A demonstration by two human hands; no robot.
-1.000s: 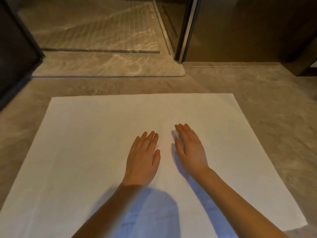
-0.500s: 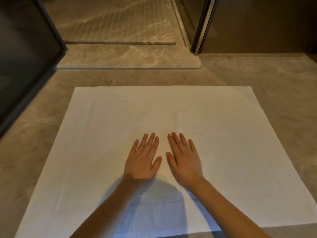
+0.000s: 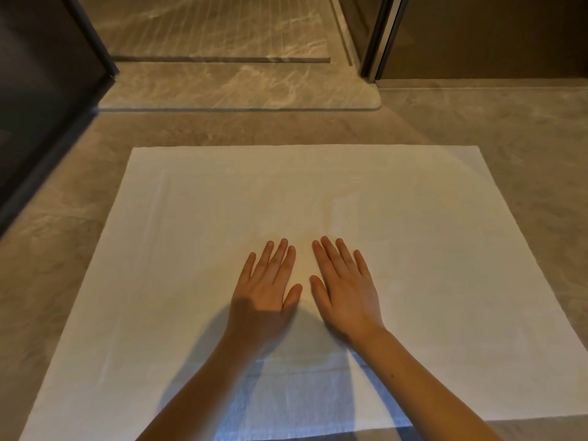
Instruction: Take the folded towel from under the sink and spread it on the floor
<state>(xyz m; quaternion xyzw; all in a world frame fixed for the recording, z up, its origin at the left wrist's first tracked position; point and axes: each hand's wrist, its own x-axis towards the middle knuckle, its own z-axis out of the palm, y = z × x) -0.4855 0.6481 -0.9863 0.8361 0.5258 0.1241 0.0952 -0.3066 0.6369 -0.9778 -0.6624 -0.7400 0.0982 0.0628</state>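
Note:
A white towel (image 3: 413, 243) lies unfolded and flat on the stone floor, filling most of the lower view, with faint fold creases. My left hand (image 3: 265, 288) rests palm down on its middle, fingers apart. My right hand (image 3: 345, 286) lies flat beside it, a small gap between the thumbs. Neither hand holds anything. My forearms cast a shadow over the towel's near edge.
Beyond the towel a raised marble step (image 3: 241, 90) leads into a tiled shower floor (image 3: 206, 30). A dark glass panel (image 3: 41, 100) stands at the left. A metal door frame (image 3: 380, 36) and dark wall are at the upper right. Bare stone floor (image 3: 525, 128) surrounds the towel.
Both hands have drawn closer together and lie side by side on the towel's middle. The view has shifted, so the towel sits more centred and its right corner shows fully.

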